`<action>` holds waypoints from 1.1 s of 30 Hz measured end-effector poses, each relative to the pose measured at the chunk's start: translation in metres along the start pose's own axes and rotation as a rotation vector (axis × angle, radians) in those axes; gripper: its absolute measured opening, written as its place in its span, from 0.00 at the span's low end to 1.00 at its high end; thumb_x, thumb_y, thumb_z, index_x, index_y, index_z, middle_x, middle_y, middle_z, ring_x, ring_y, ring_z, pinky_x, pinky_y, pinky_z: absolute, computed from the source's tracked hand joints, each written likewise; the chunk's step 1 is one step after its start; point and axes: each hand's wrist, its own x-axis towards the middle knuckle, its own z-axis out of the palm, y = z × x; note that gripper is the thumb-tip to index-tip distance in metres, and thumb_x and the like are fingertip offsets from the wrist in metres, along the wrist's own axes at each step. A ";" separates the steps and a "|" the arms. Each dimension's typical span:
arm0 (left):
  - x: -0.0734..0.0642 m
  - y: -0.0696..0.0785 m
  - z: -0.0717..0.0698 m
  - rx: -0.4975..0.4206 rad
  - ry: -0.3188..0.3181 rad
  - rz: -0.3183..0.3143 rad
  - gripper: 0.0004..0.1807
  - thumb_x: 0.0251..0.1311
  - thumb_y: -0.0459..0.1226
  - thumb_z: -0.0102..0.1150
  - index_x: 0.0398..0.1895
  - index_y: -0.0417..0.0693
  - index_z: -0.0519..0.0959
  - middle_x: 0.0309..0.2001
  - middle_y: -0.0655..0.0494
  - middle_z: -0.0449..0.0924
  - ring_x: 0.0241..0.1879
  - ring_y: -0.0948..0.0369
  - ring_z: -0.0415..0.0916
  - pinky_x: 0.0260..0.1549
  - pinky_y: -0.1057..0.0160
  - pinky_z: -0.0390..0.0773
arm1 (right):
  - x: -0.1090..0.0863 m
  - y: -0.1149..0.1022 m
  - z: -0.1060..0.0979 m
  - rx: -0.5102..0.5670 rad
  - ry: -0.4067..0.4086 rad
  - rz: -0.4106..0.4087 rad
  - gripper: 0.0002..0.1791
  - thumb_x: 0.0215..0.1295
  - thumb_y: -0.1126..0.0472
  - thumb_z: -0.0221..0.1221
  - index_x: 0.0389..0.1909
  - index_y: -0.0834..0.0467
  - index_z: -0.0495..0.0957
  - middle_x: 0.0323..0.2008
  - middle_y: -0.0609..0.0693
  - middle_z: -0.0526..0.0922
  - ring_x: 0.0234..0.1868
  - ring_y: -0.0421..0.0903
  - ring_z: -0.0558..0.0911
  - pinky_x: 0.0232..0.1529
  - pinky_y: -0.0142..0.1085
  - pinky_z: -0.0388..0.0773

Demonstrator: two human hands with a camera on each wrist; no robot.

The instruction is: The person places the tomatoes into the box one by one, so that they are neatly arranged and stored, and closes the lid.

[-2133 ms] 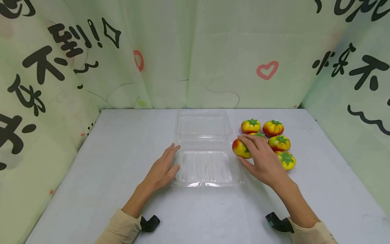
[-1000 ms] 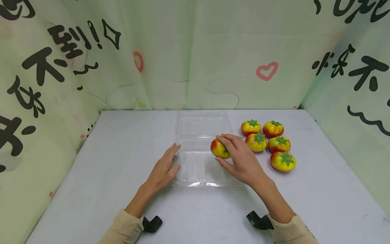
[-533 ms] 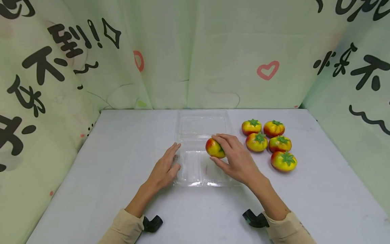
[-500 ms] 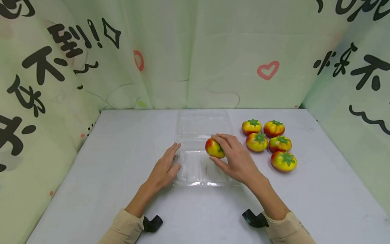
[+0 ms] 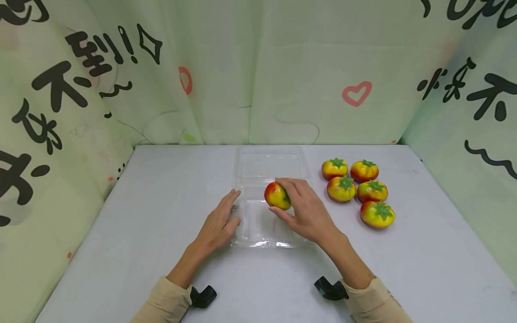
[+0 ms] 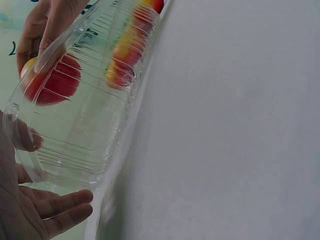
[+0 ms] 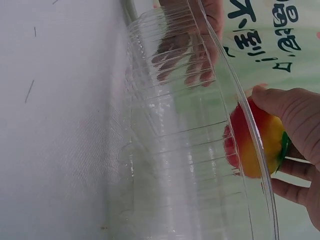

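Note:
My right hand (image 5: 304, 209) holds a red and yellow tomato (image 5: 277, 195) between thumb and fingers, its green calyx turned toward the palm. The tomato is over a clear plastic clamshell box (image 5: 258, 226), overlapping the box's back left part in the head view. Seen from the right wrist, the tomato (image 7: 255, 137) is at the height of the box's rim, partly behind its clear wall. My left hand (image 5: 218, 224) rests along the left side of the box, fingers nearly straight. In the left wrist view, fingers of the left hand (image 6: 55, 210) lie beside the box wall.
Several more tomatoes with green calyxes, among them a front one (image 5: 377, 214), stand grouped right of the box. The box's lid (image 5: 270, 163) lies folded back, flat on the white table (image 5: 169, 179). Green printed curtains (image 5: 299, 67) enclose the back and sides.
My right hand has carried the tomato leftward from the group on the right to over the box. The left hand has stayed at the box's left side.

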 end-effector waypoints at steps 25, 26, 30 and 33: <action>-0.001 0.003 0.003 0.050 0.008 -0.016 0.37 0.59 0.36 0.46 0.76 0.40 0.64 0.77 0.39 0.61 0.58 0.44 0.81 0.59 0.42 0.78 | 0.012 -0.016 0.024 0.106 -0.062 0.039 0.38 0.64 0.51 0.68 0.70 0.62 0.66 0.63 0.59 0.75 0.62 0.54 0.75 0.60 0.47 0.81; -0.001 0.003 0.003 0.047 0.009 -0.013 0.37 0.59 0.36 0.46 0.76 0.40 0.64 0.77 0.39 0.61 0.58 0.44 0.81 0.59 0.42 0.79 | 0.012 -0.017 0.025 0.111 -0.066 0.037 0.38 0.64 0.51 0.68 0.70 0.62 0.66 0.64 0.59 0.75 0.62 0.54 0.75 0.60 0.47 0.81; -0.001 0.001 0.004 0.033 0.011 0.002 0.36 0.60 0.35 0.46 0.76 0.39 0.63 0.76 0.39 0.61 0.57 0.45 0.81 0.58 0.43 0.79 | 0.014 -0.019 0.029 0.130 -0.077 0.030 0.38 0.65 0.51 0.68 0.70 0.64 0.66 0.63 0.60 0.75 0.61 0.55 0.75 0.60 0.47 0.81; -0.001 0.001 0.004 0.029 0.008 0.004 0.36 0.61 0.34 0.45 0.76 0.39 0.63 0.77 0.39 0.61 0.57 0.45 0.81 0.58 0.42 0.79 | 0.015 -0.020 0.032 0.140 -0.084 0.027 0.37 0.65 0.51 0.68 0.69 0.64 0.67 0.62 0.60 0.76 0.60 0.55 0.76 0.61 0.47 0.80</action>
